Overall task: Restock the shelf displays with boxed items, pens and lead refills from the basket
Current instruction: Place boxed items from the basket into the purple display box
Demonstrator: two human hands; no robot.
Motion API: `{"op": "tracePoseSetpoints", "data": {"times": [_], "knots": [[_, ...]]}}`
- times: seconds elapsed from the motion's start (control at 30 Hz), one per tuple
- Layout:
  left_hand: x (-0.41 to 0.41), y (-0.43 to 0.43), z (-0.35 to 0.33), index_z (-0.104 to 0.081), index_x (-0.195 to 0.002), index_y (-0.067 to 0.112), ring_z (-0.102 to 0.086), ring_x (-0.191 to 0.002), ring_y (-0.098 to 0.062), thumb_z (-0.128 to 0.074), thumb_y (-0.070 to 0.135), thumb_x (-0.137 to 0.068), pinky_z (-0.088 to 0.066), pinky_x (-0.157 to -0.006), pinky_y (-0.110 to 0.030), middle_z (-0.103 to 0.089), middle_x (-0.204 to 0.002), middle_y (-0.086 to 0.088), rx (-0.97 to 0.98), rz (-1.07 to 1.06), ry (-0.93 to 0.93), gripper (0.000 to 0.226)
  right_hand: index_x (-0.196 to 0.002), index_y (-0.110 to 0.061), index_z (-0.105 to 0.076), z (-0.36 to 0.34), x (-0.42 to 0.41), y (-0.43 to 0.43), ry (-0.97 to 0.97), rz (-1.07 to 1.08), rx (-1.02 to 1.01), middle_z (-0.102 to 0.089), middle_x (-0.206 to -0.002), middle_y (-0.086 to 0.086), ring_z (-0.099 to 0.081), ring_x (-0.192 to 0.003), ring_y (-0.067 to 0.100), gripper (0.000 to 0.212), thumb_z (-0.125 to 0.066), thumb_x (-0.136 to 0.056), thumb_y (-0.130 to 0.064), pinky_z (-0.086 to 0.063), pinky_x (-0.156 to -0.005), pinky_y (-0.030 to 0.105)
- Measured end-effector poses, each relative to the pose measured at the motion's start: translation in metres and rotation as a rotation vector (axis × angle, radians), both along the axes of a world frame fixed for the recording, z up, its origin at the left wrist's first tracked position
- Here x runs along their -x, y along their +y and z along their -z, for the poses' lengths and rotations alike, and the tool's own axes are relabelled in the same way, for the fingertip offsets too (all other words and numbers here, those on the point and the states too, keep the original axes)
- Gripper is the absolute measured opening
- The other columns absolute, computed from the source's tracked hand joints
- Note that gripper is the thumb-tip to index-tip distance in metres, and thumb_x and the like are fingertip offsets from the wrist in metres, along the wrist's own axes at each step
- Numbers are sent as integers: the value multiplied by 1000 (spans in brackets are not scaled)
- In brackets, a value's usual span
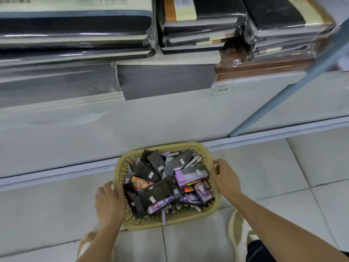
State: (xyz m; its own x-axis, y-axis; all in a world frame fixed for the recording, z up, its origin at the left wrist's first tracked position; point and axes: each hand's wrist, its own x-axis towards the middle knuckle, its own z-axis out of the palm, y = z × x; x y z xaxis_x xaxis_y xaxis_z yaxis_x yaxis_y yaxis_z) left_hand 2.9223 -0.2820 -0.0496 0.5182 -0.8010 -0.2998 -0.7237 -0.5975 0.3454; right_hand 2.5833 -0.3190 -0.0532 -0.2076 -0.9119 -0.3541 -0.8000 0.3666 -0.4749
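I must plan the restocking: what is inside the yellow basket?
The yellow basket holds a loose pile of black boxes, purple printed boxes and some pens. The pile covers the bottom, so lower items are hidden.

The basket (171, 223) sits on the floor (283, 167) between the two grips. The left grip (109, 203) holds its left rim, and the right grip (224, 178) holds its right rim, a little farther forward. Between the grips, inside the basket, boxes (153, 195) lie piled across one another. Pens (196, 159) lie in the far corner, just ahead of the right grip (one more pen (163, 217) leans on the near wall, right of the left grip). Beyond both grips stands the shelf base (132, 125), with the basket's far rim just before it. Above that, stacks (75, 35) lie side by side on the shelf. Behind the left grip is the left shoe (86, 241), and behind the right grip the right shoe (238, 229).
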Motion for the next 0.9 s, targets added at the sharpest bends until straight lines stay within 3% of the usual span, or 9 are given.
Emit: {"op": "tracePoseSetpoints", "data": {"times": [0.07,0.13,0.2,0.27,0.33,0.47,0.7,0.8,0.9], "knots": [[15,0,-9,-55,-115,-5,-49,-95,-41,-55,14,-94,-41,-81,-52,-53,-106,-24,182,204,-161,29,-130,-11,-52,-3,-5,-4,39,-136,277,-57,-119,8,-56,-105,26,41,-63,-90,-17,-49,-88,41],[28,-4,-12,-59,-110,2,-53,-91,-33,-59,14,-91,-44,-78,-45,-56,-101,-14,293,533,-129,23,-130,-13,-56,-8,-18,-14,-50,-374,381,-58,-121,8,-56,-107,25,45,-67,-86,-14,-47,-92,37],[40,-7,-11,-60,-118,11,-55,-101,-26,-61,25,-91,-45,-86,-38,-57,-108,-5,173,794,12,30,-129,-17,-59,-7,-33,-21,-112,-632,246,-60,-123,3,-54,-113,20,45,-70,-86,-28,-42,-97,31],[48,-5,-4,-49,-136,17,-47,-116,-20,-57,41,-93,-40,-97,-32,-50,-125,-1,7,841,16,50,-134,-23,-54,1,-44,-24,-6,-774,68,-55,-130,-1,-48,-120,16,57,-71,-83,-42,-38,-101,34],[55,-5,0,-43,-141,20,-42,-121,-18,-59,46,-90,-37,-100,-30,-45,-130,0,-59,787,-30,58,-134,-26,-52,7,-49,-24,53,-763,-18,-50,-129,-3,-45,-119,17,64,-75,-77,-43,-37,-97,33],[56,-12,-2,-53,-123,23,-43,-114,-20,-69,37,-85,-40,-96,-31,-48,-119,-1,-90,690,57,43,-126,-27,-55,6,-53,-27,59,-785,-20,-52,-121,-6,-47,-108,14,54,-76,-78,-37,-40,-87,28],[51,-11,-8,-42,-100,16,-53,-72,-11,-64,27,-91,-38,-59,-24,-56,-88,1,-63,463,369,27,-122,-17,-62,-7,-49,-22,110,-813,103,-63,-111,1,-59,-101,21,30,-48,-100,-31,-46,-84,36],[48,-12,-17,-45,-112,7,-63,-84,-21,-60,27,-95,-51,-72,-35,-64,-100,-10,-51,237,617,30,-97,-7,-61,-25,-51,-27,-9,-621,158,-63,-91,7,-59,-83,26,18,-49,-100,-20,-38,-69,33],[52,-10,-32,-49,-114,-1,-71,-70,-21,-55,21,-98,-56,-56,-30,-69,-98,-22,-27,-71,1040,28,-98,-2,-62,-53,-55,-37,-338,-323,162,-65,-94,14,-60,-85,27,12,-55,-97,-11,-46,-73,35]]}}
